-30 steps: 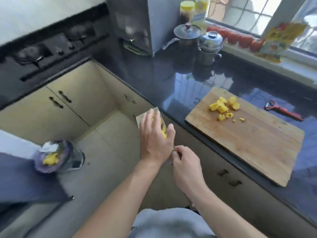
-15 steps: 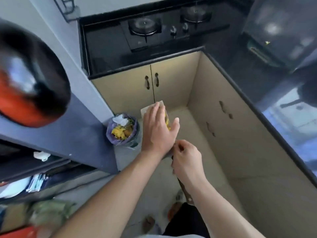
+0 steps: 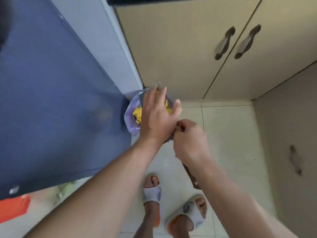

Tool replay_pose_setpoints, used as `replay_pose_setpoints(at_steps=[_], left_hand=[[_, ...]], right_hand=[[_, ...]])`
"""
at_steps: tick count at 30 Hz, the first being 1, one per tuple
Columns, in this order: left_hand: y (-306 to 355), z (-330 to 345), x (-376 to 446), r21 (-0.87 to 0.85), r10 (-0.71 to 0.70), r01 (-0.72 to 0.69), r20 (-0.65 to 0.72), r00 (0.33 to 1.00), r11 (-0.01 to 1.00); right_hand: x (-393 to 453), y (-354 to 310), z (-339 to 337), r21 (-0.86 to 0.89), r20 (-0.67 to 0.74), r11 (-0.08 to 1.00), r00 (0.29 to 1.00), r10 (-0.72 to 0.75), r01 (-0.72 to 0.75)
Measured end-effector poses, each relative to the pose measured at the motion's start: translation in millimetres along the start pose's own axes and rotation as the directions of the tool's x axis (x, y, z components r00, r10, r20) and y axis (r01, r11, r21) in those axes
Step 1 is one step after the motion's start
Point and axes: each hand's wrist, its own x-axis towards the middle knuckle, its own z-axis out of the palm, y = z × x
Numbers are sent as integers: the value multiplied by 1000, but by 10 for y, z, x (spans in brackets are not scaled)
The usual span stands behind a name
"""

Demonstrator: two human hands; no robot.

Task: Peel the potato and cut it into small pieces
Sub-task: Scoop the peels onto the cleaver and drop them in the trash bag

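potato scraps under left hand fingers, on knife blade

Soft, even daylight fills the scene, bright enough to read colours, with no hard glare. The pale floor tiles and cream cabinet doors look slightly washed out. Shadows are faint and diffuse, a dim one lying under the slippers. Motion blur smears nearly everything: the cabinet handles are streaked, the left hand and right hand have soft outlines, and the bin bag is fuzzy. Wide-angle distortion bends the straight edges toward the frame borders, and the forearms balloon near the bottom.
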Motion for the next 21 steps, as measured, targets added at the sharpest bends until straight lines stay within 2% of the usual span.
replay_pose_setpoints(at_steps=[5,11,16,18,21], left_hand=[[-721,605,401,-3,-109,109,20,994,994],[-1425,987,618,53,-43,42,23,999,998],[-1895,1100,732,306,-227,197,66,972,931],[-2030,1071,706,312,-291,246,106,951,918],[-2027,979,634,245,-249,212,130,960,946]], right_hand=[[890,190,494,-19,51,997,996,80,-79],[1369,386,752,-75,61,990,991,122,-117],[1562,493,688,-175,35,979,993,110,-102],[1619,529,597,-213,11,973,996,92,-88],[1632,537,451,-270,5,958,994,105,-100]])
